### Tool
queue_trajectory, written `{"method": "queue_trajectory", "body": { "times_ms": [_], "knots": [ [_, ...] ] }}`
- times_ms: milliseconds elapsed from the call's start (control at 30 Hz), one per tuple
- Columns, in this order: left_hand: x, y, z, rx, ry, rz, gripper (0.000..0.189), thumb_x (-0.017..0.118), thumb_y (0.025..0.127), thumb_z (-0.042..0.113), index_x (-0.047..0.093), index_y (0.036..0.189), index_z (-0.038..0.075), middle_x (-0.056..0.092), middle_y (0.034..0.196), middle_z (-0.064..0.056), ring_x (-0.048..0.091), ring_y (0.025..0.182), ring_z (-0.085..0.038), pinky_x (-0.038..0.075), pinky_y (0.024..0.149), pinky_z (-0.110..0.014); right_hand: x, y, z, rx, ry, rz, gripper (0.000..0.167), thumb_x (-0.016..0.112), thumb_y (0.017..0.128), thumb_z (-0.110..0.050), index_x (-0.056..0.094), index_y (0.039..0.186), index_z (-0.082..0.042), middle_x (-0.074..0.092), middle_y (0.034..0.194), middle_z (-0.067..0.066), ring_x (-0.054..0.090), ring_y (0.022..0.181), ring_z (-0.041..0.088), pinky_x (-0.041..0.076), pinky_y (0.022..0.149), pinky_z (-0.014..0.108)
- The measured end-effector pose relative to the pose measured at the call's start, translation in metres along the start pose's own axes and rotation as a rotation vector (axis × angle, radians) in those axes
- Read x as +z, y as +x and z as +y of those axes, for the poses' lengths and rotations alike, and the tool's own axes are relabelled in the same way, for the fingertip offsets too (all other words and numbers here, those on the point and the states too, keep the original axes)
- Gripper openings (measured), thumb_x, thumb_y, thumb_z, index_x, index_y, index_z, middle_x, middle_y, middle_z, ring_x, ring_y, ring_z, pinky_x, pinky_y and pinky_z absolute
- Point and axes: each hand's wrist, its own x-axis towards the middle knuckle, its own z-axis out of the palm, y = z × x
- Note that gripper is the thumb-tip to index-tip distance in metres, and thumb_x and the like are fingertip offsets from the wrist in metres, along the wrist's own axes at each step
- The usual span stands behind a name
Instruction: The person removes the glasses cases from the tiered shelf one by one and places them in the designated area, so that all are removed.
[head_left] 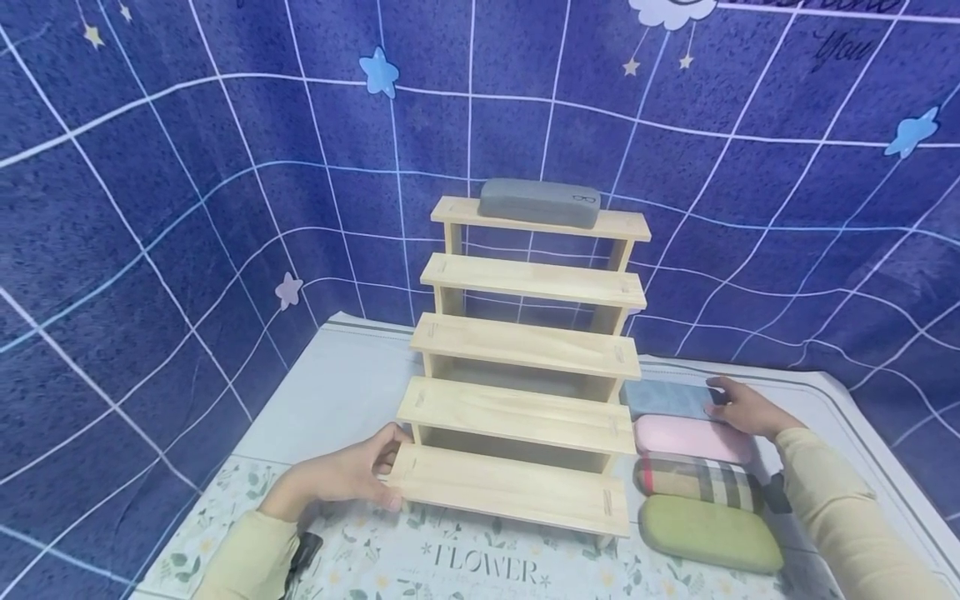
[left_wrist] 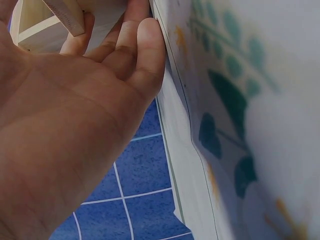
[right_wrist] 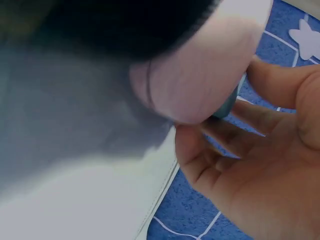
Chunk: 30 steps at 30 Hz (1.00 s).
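Observation:
A light wooden stepped rack (head_left: 517, 337) with several shelves stands on the table. My left hand (head_left: 341, 475) grips the left end of its lowest shelf, thumb at the front edge. In the left wrist view that hand (left_wrist: 85, 100) has its fingers curled beside a wooden edge. At the rack's right, my right hand (head_left: 750, 410) holds the right end of a light blue glasses case (head_left: 663, 400) between thumb and fingers. In the right wrist view most of this case hides behind a pink glasses case (right_wrist: 200, 75). A grey-blue glasses case (head_left: 536, 202) lies on the top shelf.
In front of the pink case lie a plaid case (head_left: 701, 483) and a green case (head_left: 708, 533), in a column beside the rack. A flower-print cloth (head_left: 450, 562) covers the table's front. Behind hangs a blue gridded curtain (head_left: 225, 167).

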Motion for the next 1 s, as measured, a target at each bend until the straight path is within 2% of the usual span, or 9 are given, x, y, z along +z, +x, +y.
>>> {"method": "queue_trajectory", "body": {
  "times_ms": [100, 233, 367, 533, 733, 1000],
  "knots": [
    [0.0, -0.001, 0.001, -0.003, -0.009, -0.002, 0.073, 0.081, 0.081, 0.009, 0.03, 0.132, -0.003, 0.051, 0.132, -0.022, 0.054, 0.122, -0.037, 0.051, 0.099, -0.039, -0.002, 0.001, 0.0, -0.005, -0.031, -0.008, 0.057, 0.062, 0.096, -0.009, 0.036, 0.134, 0.024, 0.05, 0.123, 0.047, 0.049, 0.116, 0.063, 0.04, 0.097, 0.071],
    [0.0, -0.002, 0.002, -0.006, -0.023, -0.006, 0.073, 0.081, 0.081, 0.009, 0.03, 0.132, -0.003, 0.051, 0.132, -0.022, 0.054, 0.122, -0.037, 0.052, 0.099, -0.04, -0.009, 0.003, -0.005, -0.015, -0.064, 0.007, 0.06, 0.064, 0.095, -0.012, 0.036, 0.135, 0.023, 0.049, 0.122, 0.049, 0.048, 0.114, 0.065, 0.042, 0.094, 0.071],
    [0.0, -0.002, 0.002, -0.006, -0.015, -0.004, 0.074, 0.081, 0.081, 0.011, 0.03, 0.133, -0.002, 0.05, 0.133, -0.022, 0.053, 0.123, -0.037, 0.051, 0.1, -0.04, -0.02, 0.005, -0.02, -0.028, -0.069, 0.039, 0.06, 0.062, 0.097, -0.014, 0.035, 0.139, 0.019, 0.046, 0.125, 0.05, 0.047, 0.115, 0.066, 0.043, 0.092, 0.072],
    [0.0, -0.002, 0.003, -0.017, -0.011, -0.002, 0.074, 0.082, 0.081, 0.011, 0.03, 0.133, -0.002, 0.05, 0.133, -0.021, 0.054, 0.123, -0.036, 0.051, 0.1, -0.039, -0.036, 0.01, -0.049, -0.063, -0.07, 0.087, 0.059, 0.058, 0.101, -0.016, 0.034, 0.143, 0.018, 0.041, 0.135, 0.048, 0.044, 0.121, 0.064, 0.041, 0.096, 0.071],
    [0.001, -0.002, 0.003, -0.022, 0.009, 0.007, 0.075, 0.082, 0.081, 0.013, 0.031, 0.133, -0.001, 0.052, 0.132, -0.02, 0.054, 0.122, -0.035, 0.05, 0.101, -0.038, -0.054, 0.016, -0.092, -0.078, -0.038, 0.128, 0.059, 0.055, 0.103, -0.017, 0.032, 0.148, 0.012, 0.039, 0.14, 0.045, 0.046, 0.122, 0.062, 0.044, 0.094, 0.069],
    [0.001, -0.002, 0.002, -0.023, 0.035, 0.027, 0.075, 0.083, 0.079, 0.014, 0.033, 0.133, -0.001, 0.055, 0.129, -0.017, 0.056, 0.12, -0.033, 0.05, 0.1, -0.036, -0.073, 0.02, -0.14, -0.158, -0.012, 0.292, 0.052, 0.055, 0.102, -0.012, 0.039, 0.147, 0.007, 0.047, 0.137, 0.039, 0.055, 0.116, 0.055, 0.048, 0.09, 0.067]
  ]
}}
